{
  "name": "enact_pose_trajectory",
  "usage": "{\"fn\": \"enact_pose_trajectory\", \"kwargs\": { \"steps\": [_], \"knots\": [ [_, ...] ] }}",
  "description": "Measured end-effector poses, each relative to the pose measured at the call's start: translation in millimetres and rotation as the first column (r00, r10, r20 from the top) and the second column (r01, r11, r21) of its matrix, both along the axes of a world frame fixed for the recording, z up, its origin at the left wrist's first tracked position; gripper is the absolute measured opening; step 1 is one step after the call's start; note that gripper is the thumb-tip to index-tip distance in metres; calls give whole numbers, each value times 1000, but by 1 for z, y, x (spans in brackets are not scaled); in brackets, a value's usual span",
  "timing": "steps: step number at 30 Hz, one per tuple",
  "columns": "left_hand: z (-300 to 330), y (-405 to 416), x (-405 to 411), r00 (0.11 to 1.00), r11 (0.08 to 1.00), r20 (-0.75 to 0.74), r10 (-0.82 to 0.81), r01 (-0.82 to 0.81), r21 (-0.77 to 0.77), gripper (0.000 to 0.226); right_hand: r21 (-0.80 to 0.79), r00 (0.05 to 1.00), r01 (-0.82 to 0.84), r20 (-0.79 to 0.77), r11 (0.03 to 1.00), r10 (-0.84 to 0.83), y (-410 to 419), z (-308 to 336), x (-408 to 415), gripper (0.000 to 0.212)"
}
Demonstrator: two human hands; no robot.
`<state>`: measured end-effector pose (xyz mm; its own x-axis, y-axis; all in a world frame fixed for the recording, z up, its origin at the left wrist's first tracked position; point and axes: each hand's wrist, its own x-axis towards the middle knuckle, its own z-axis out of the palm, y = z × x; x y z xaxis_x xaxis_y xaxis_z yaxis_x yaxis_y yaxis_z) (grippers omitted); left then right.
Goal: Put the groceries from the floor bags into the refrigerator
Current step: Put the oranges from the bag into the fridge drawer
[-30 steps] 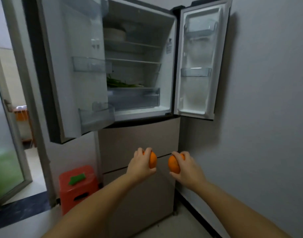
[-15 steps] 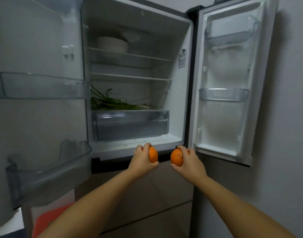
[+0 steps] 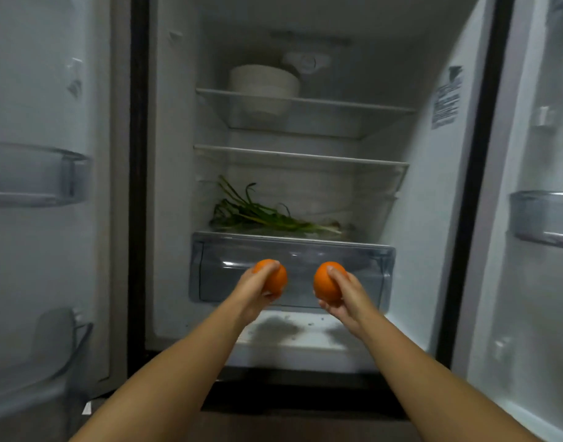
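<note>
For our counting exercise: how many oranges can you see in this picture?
2. One orange is gripped in the left hand, the other orange in the right hand, both before the closed crisper drawer. None shows elsewhere.

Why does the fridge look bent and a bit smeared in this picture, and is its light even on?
Head view: the wide lens bows the door edges outward; the bowl and wall label look soft with blur; the light is dim and bluish with no lamp glow visible; both hands cast dark shadows on the fridge floor under the oranges.
</note>
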<state>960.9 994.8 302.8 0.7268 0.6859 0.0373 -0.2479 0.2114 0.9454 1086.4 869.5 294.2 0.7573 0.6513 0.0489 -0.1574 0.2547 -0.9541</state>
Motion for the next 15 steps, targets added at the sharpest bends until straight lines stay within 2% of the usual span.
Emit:
{"fn": "enact_pose_trajectory", "kwargs": {
  "steps": [3, 6, 8, 10, 15],
  "knots": [
    [15, 16, 26, 995, 995, 60, 75, -70, -71, 30, 160, 991, -33, -125, 987, 54, 23, 12, 26, 32],
    [27, 28, 50, 984, 981, 134, 118, -95, -169, 24, 279, 969, -27, -228, 960, 93, 40, 24, 48, 44],
    [31, 34, 60, 976, 974, 174, 131, -94, -208, 11, 320, 955, -33, -270, 947, 125, 47, 29, 59, 51],
    [34, 40, 67, 967, 970, 212, 141, -91, -228, 5, 352, 950, -47, -273, 935, 151, 54, 31, 66, 53],
    [31, 44, 67, 966, 969, 230, 120, -63, -239, 7, 353, 961, -32, -245, 935, 125, 65, 28, 72, 54]
  ]
}}
